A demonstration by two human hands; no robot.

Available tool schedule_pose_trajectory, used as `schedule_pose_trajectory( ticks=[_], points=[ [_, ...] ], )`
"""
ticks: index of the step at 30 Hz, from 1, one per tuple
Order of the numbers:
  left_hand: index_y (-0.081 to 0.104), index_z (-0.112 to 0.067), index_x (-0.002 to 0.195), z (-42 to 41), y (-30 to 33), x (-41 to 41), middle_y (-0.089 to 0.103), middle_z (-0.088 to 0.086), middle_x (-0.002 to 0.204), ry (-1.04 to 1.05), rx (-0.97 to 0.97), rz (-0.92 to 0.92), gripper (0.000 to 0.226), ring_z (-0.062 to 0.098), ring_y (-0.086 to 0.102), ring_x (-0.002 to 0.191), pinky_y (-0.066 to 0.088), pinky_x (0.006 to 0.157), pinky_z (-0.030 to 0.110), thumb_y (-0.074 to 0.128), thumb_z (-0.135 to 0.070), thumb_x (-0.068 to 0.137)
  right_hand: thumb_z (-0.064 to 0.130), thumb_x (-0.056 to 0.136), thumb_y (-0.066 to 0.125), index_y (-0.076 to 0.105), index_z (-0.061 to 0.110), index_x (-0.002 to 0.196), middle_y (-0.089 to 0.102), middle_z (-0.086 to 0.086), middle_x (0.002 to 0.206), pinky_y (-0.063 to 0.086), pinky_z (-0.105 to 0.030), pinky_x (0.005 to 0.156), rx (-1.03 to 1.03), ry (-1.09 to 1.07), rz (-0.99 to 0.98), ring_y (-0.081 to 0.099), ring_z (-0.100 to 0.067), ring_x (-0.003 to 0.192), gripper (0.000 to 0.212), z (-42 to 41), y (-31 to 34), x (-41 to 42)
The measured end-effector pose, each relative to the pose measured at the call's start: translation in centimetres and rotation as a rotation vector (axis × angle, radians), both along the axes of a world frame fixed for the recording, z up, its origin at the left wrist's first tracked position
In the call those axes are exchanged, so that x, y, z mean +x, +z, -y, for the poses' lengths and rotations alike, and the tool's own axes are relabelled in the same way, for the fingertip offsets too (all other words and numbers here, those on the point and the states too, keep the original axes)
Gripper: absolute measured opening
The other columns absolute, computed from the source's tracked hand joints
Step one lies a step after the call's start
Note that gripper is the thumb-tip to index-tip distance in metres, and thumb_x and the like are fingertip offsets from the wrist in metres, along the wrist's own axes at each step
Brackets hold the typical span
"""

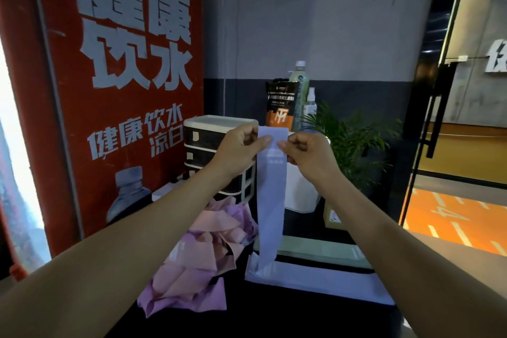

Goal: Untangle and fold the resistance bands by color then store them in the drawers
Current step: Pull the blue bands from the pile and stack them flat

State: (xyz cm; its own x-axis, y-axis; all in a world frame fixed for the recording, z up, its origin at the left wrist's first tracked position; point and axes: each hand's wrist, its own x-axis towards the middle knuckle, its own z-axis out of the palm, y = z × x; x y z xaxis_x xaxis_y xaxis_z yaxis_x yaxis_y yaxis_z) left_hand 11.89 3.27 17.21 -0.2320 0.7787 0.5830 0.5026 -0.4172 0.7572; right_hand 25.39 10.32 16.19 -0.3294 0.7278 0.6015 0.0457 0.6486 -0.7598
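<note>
Your left hand (241, 145) and right hand (304, 149) pinch the pale-blue flat elastic band (270, 195); its tail, trailing beside the pink-lilac tangled pile (203, 250), may snag.

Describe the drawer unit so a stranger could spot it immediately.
Start at the big red poster on the left. At its lower right edge, behind the left hand, stands the small drawer unit. Its stacked dark drawer fronts in a cream frame set it apart from the plain white box beside it.

A pale lilac-blue rubber band strip (270, 195); a pink and mauve band heap (203, 252); a cream-and-black plastic drawer unit (208, 145); a black tabletop (274, 318).
</note>
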Motion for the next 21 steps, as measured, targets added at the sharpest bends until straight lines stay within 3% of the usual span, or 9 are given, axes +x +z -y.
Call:
schedule_pose_trajectory(
  ticks=[4, 7, 9, 12, 17, 21],
  points=[
    [0.060, 0.002, 0.099, -0.9, -0.2, 0.7, 0.062, 0.030, 0.100, -0.013, -0.003, 0.074, 0.018, 0.023, 0.056, 0.083, 0.049, 0.086, 0.049, 0.059, -0.013, 0.089, 0.008, 0.081, 0.070, 0.056, 0.006, 0.067, 0.054, -0.004, 0.062, 0.039, -0.015, 0.055, -0.058, 0.034, 0.125, 0.045, -0.003, 0.050, 0.020, -0.1, -1.7, 1.0],
    [0.062, -0.010, 0.092, -1.5, -0.2, 1.2, 0.065, 0.015, 0.096, -0.035, 0.017, 0.198, 0.004, 0.021, 0.059, 0.088, 0.049, 0.089, 0.047, 0.058, -0.011, 0.091, -0.002, 0.075, 0.072, 0.060, -0.004, 0.078, 0.064, -0.021, 0.078, 0.049, -0.017, 0.066, -0.211, 0.153, 0.209, 0.056, -0.007, 0.062, 0.013, -0.1, -4.8, 1.5],
    [0.060, -0.018, 0.087, -1.8, -0.1, 1.0, 0.064, 0.012, 0.098, -0.019, 0.028, 0.256, 0.008, 0.023, 0.059, 0.090, 0.048, 0.091, 0.048, 0.057, -0.012, 0.091, 0.000, 0.075, 0.073, 0.057, -0.007, 0.071, 0.059, -0.027, 0.073, 0.049, -0.024, 0.068, -0.229, 0.130, 0.319, 0.049, -0.014, 0.064, 0.018, -0.3, -6.7, 2.0],
    [0.058, -0.020, 0.085, -2.3, -0.6, 0.0, 0.062, 0.011, 0.097, 0.018, 0.024, 0.325, 0.008, 0.024, 0.057, 0.089, 0.048, 0.091, 0.050, 0.057, -0.014, 0.091, 0.006, 0.084, 0.065, 0.033, 0.013, 0.057, 0.029, -0.003, 0.057, 0.022, -0.019, 0.050, -0.153, 0.062, 0.441, 0.024, -0.011, 0.055, 0.042, -0.4, -8.2, 3.2],
    [0.053, -0.017, 0.085, -2.7, -3.4, -1.0, 0.060, 0.002, 0.092, 0.048, -0.030, 0.533, 0.013, 0.018, 0.059, 0.085, 0.053, 0.079, 0.032, 0.049, -0.009, 0.095, 0.015, 0.096, 0.049, 0.040, 0.007, 0.078, 0.027, -0.001, 0.062, 0.021, -0.024, 0.052, -0.113, -0.003, 0.482, 0.026, -0.013, 0.054, 0.021, -1.3, -9.2, 5.9],
    [0.050, -0.017, 0.084, -3.0, -6.7, -1.3, 0.056, 0.000, 0.089, 0.084, -0.083, 0.646, 0.015, 0.013, 0.056, 0.078, 0.052, 0.075, 0.028, 0.047, -0.009, 0.096, 0.021, 0.096, 0.050, 0.037, 0.008, 0.073, 0.024, 0.001, 0.060, 0.025, -0.018, 0.049, -0.062, -0.032, 0.523, 0.025, -0.010, 0.052, 0.029, -1.2, -10.1, 8.0]
  ],
)
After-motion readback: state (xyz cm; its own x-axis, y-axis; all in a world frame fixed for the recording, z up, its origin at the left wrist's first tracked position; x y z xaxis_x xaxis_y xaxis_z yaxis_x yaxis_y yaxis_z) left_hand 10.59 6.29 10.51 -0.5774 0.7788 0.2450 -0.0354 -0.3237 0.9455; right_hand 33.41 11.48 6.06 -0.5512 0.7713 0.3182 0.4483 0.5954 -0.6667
